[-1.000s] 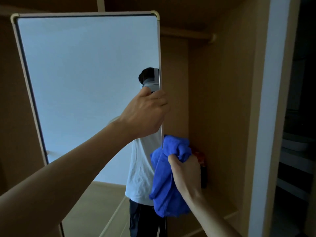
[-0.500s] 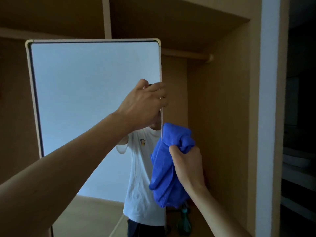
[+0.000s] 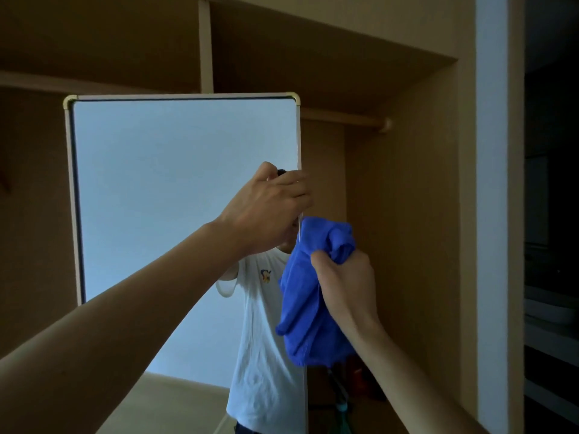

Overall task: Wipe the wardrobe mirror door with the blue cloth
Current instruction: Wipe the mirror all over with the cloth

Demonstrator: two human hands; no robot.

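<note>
Blue cloth (image 3: pixel 313 292) hangs bunched in the right hand's (image 3: pixel 346 283) closed fist, while the left hand (image 3: pixel 269 208) grips the mirror door's (image 3: pixel 175 189) edge.

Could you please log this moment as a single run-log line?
left hand: grips mirror door right edge | right hand: holds bunched blue cloth at that edge | cloth-glass contact: unclear

Cloth (image 3: pixel 308 296): solid bright blue. Mirror door (image 3: pixel 175 189): pale frame, brass-yellow corners. Wardrobe (image 3: pixel 404 195): tan; reflected shirt (image 3: pixel 266 339): white.
</note>
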